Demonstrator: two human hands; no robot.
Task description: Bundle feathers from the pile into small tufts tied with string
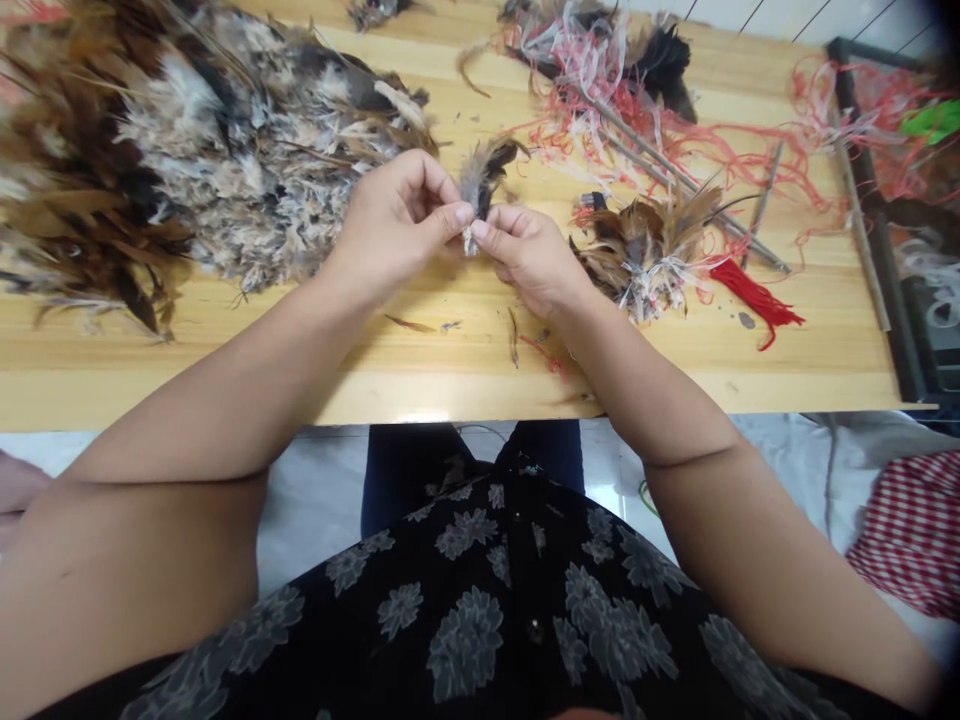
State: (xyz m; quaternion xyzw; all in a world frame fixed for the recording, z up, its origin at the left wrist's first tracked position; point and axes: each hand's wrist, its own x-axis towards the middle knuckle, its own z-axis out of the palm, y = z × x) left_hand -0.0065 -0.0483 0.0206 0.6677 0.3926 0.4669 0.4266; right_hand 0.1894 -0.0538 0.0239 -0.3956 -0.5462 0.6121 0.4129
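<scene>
My left hand [401, 220] and my right hand [529, 255] meet over the middle of the wooden table [450, 370]. Both pinch the quill end of a small grey-brown feather bunch [484, 175], which stands up between the fingertips. A large heap of brown, white and grey feathers [195, 140] lies just left of my left hand. To the right of my right hand lies a tied bundle of tan feathers [645, 250], with a red tassel [754, 295] beside it.
Tangled red and white strings with thin sticks [637, 110] cover the far right of the table. A dark-framed rack [892, 270] stands at the table's right end. Loose feathers [514, 335] lie near the front edge. Red checked cloth [915, 530] sits lower right.
</scene>
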